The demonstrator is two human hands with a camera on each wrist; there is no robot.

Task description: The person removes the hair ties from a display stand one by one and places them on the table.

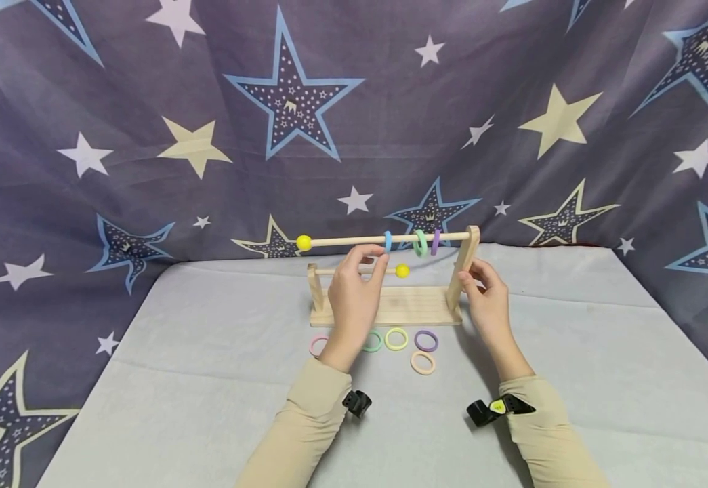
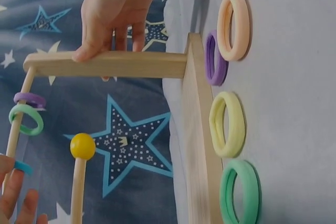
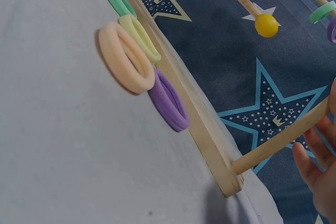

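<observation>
My left hand (image 1: 356,291) pinches a blue hair tie (image 1: 387,241) that is threaded on the upper rod (image 1: 341,241) of a wooden stand. Further right on that rod hang a green hair tie (image 1: 420,243) and a purple hair tie (image 1: 435,242). With thumb in front and fingers behind, my right hand (image 1: 489,298) grips the tall wooden post (image 2: 131,65) at the stand's right end. The lower rod (image 2: 78,192), tipped by a yellow ball (image 2: 83,146), is partly hidden behind the left hand in the head view.
Before the stand's base (image 1: 414,305) lie several hair ties: pink (image 1: 316,346), green (image 2: 240,192), yellow (image 1: 396,339), purple (image 1: 426,341) and peach (image 1: 423,362). Another yellow ball (image 1: 303,242) caps the upper rod's left end. A star-patterned curtain (image 1: 378,135) hangs behind the grey-covered table (image 1: 207,379).
</observation>
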